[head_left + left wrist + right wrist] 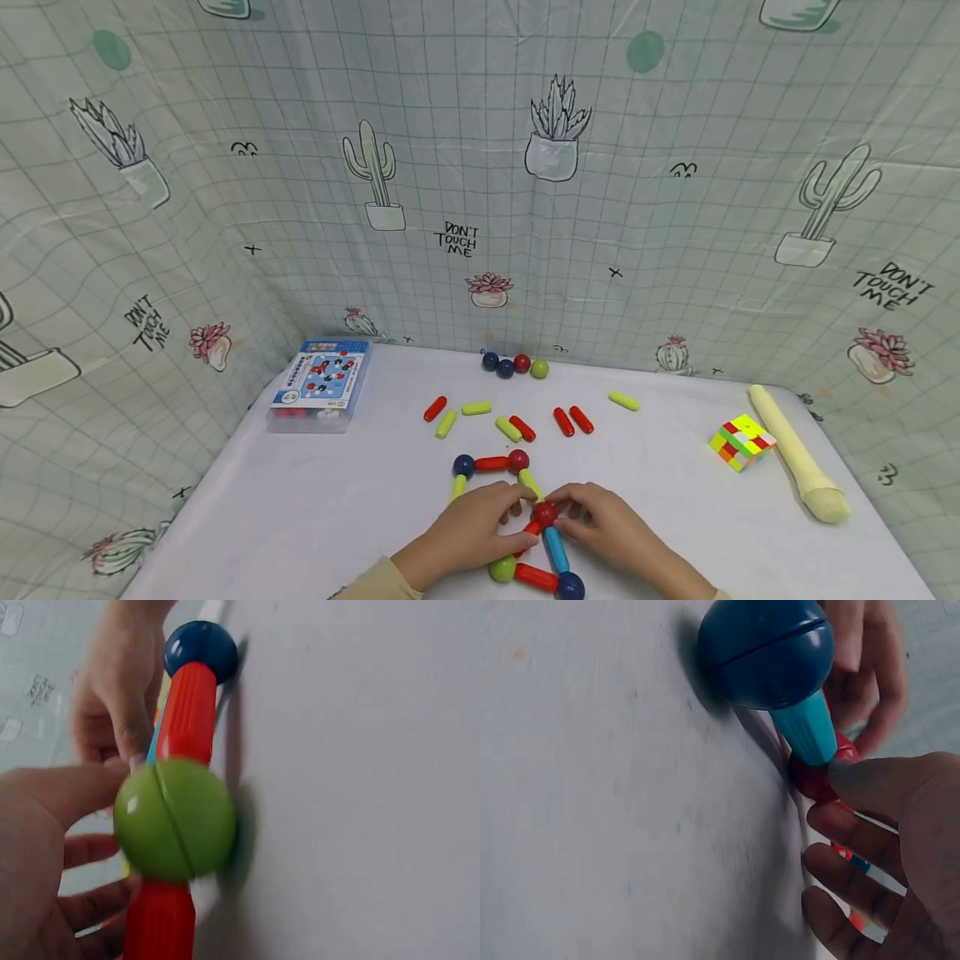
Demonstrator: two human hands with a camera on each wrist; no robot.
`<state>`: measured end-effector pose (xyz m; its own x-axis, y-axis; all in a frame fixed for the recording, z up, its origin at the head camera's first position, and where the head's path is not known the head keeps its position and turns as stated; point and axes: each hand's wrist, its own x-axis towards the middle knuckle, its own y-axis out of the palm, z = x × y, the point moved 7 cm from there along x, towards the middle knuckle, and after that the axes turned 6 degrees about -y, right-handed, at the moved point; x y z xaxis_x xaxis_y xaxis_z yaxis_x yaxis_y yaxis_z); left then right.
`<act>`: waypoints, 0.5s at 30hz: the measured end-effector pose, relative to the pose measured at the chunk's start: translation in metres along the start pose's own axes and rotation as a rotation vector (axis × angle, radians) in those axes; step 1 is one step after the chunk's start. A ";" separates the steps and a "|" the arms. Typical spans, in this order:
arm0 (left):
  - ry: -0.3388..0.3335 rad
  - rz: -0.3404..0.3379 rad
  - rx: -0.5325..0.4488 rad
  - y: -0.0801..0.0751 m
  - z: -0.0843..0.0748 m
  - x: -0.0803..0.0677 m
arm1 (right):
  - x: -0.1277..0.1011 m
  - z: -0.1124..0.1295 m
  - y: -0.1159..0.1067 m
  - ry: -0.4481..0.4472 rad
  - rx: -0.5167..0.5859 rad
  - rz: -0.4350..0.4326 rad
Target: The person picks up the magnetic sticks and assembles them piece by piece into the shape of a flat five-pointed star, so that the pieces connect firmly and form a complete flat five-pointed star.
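Observation:
My right hand pinches a red ball in a shape of magnetic rods and balls on the table. A blue rod links that ball to a dark blue ball. My left hand is bent around a red rod between the red ball and a green ball, thumb on the near side. Its index fingertip lies by a yellow-green rod. Another red rod joins the green and dark blue balls. The left hand hides part of the shape's left side.
Loose red rods and yellow-green rods lie beyond the shape. Several balls line the back edge. A boxed set lies back left. To the right are a puzzle cube and a pale yellow club-shaped object.

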<state>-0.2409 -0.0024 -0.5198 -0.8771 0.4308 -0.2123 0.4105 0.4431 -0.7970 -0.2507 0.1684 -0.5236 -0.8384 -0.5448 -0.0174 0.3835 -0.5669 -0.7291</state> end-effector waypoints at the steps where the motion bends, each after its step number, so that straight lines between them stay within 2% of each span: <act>1: -0.004 -0.020 0.012 0.001 -0.002 0.001 | 0.001 0.002 0.002 0.004 0.001 -0.002; 6: -0.026 -0.111 0.038 0.003 -0.009 0.007 | 0.003 0.005 0.006 0.020 0.026 -0.023; 9: -0.043 -0.135 0.025 0.003 -0.010 0.009 | 0.004 0.002 0.004 0.034 0.024 -0.037; 15: -0.051 -0.095 -0.015 0.002 -0.009 0.008 | 0.006 -0.015 -0.015 0.122 0.009 -0.156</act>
<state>-0.2450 0.0092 -0.5181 -0.9237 0.3460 -0.1647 0.3280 0.4918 -0.8066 -0.2674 0.1830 -0.5231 -0.9285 -0.3711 0.0119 0.2481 -0.6441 -0.7235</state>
